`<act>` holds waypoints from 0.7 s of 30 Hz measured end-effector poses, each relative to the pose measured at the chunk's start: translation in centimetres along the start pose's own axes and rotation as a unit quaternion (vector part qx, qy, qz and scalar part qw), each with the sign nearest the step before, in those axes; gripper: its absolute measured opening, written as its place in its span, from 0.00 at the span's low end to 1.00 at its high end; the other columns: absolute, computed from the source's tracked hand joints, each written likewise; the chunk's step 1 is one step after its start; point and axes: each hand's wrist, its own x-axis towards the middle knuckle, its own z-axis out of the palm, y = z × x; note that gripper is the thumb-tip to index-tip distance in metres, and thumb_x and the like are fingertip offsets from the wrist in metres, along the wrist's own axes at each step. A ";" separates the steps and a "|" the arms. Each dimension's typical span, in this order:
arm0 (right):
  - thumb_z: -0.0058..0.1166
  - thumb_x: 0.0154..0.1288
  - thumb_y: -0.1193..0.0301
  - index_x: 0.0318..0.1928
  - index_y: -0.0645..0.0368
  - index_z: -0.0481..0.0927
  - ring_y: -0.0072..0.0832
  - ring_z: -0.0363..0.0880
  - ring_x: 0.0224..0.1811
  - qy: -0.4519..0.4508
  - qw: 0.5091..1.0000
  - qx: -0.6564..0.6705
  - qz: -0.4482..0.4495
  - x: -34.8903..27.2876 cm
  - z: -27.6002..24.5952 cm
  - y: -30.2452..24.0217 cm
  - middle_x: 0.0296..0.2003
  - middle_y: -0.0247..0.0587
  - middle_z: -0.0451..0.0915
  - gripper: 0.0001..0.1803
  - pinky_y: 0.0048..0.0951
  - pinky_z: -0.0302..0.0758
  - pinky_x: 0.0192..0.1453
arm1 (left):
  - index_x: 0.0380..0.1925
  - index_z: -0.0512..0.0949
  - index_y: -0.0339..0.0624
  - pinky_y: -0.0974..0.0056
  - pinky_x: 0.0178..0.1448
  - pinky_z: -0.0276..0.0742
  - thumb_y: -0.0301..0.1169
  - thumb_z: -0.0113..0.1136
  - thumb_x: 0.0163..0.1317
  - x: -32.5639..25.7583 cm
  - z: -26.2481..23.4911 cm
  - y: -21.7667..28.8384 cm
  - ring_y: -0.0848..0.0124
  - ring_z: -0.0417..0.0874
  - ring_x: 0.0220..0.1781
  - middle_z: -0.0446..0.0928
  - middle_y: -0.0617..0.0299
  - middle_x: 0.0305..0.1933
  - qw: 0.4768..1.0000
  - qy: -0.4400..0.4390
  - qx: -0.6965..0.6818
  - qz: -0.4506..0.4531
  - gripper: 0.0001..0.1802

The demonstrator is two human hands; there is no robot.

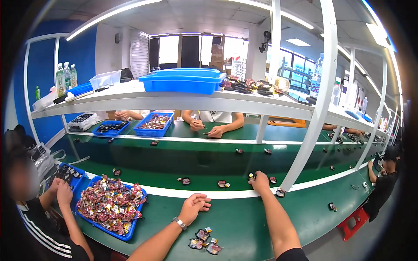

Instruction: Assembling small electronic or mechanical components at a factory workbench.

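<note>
My right hand reaches over the white rail to the green conveyor belt, its fingers closed on a small electronic assembly with a yellowish piece showing. Over the near green bench, my left hand hovers with loosely bent fingers and nothing in it; a metal watch is on that wrist. Between my forearms lies a small group of black-cased circuit-board assemblies with silvery cells. More such assemblies rest on the belt, one left of my right hand and another just right of it.
A blue bin heaped with red circuit boards stands at my left, beside a co-worker's hands. A white post rises right of my right hand. The shelf ahead carries blue trays. Across the belt, another person's hands work.
</note>
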 end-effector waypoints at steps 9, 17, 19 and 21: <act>0.70 0.48 0.74 0.62 0.54 0.71 0.37 0.76 0.52 -0.136 0.887 0.263 -0.354 -11.3 -5.6 -11.8 0.50 0.44 0.80 0.37 0.36 0.73 0.60 | 0.56 0.71 0.36 0.65 0.46 0.80 0.36 0.45 0.74 -0.4 -1.4 1.4 0.70 0.81 0.44 0.79 0.54 0.49 0.991 -0.044 -0.030 -0.122 0.18; 0.63 0.53 0.78 0.60 0.53 0.74 0.41 0.73 0.57 -0.120 0.863 0.322 -0.370 -14.5 -3.2 -13.5 0.53 0.45 0.77 0.31 0.37 0.69 0.65 | 0.59 0.72 0.38 0.62 0.54 0.78 0.35 0.45 0.74 -0.2 -1.7 1.0 0.72 0.80 0.51 0.78 0.60 0.52 0.982 -0.112 -0.062 -0.136 0.19; 0.63 0.53 0.78 0.56 0.54 0.76 0.41 0.74 0.55 -0.060 0.880 0.316 -0.350 -15.0 -2.4 -13.6 0.51 0.44 0.78 0.27 0.37 0.71 0.62 | 0.59 0.72 0.38 0.64 0.56 0.78 0.34 0.44 0.74 -0.3 -1.3 1.0 0.72 0.80 0.51 0.78 0.59 0.53 0.986 -0.085 -0.066 -0.129 0.18; 0.63 0.53 0.76 0.45 0.58 0.80 0.39 0.78 0.47 0.034 0.894 0.323 -0.308 -15.3 -1.8 -14.4 0.45 0.41 0.78 0.16 0.35 0.77 0.50 | 0.58 0.71 0.38 0.63 0.58 0.78 0.30 0.46 0.73 -0.4 -1.0 1.1 0.71 0.80 0.52 0.77 0.57 0.54 0.990 -0.031 -0.086 -0.109 0.17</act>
